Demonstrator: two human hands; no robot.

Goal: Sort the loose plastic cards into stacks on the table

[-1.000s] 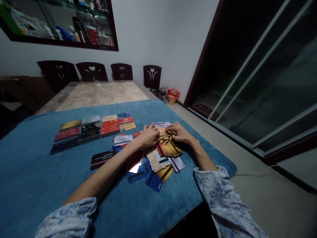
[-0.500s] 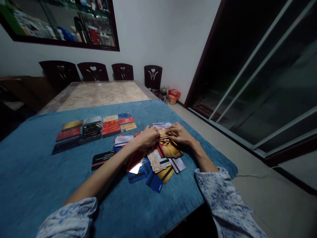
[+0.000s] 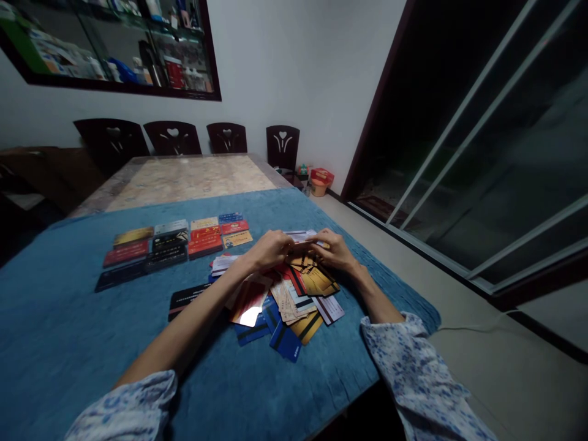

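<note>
My left hand (image 3: 271,250) and my right hand (image 3: 339,251) face each other, fingers closed on a card (image 3: 302,246) raised edge-on between them. Beneath lies a loose heap of plastic cards: gold ones (image 3: 320,283) fanned out, blue ones (image 3: 285,340) at the near side, and a shiny red card (image 3: 250,300) catching the light beside my left forearm. A black card (image 3: 184,300) is partly covered by that forearm. Farther left, sorted stacks stand in rows, among them a red stack (image 3: 205,245) and a dark stack (image 3: 120,275). My fingers hide part of the heap.
A blue cloth (image 3: 82,331) covers the near part of the table, with a bare marbled tabletop (image 3: 197,174) beyond. Dark chairs (image 3: 283,147) line the far wall. On the right, a sliding glass door (image 3: 482,153) borders the tiled floor, where a white cable (image 3: 473,329) runs.
Both hands have risen slightly from the heap with a card held between them. The sorted stacks stay put, and the view has shifted a little.
</note>
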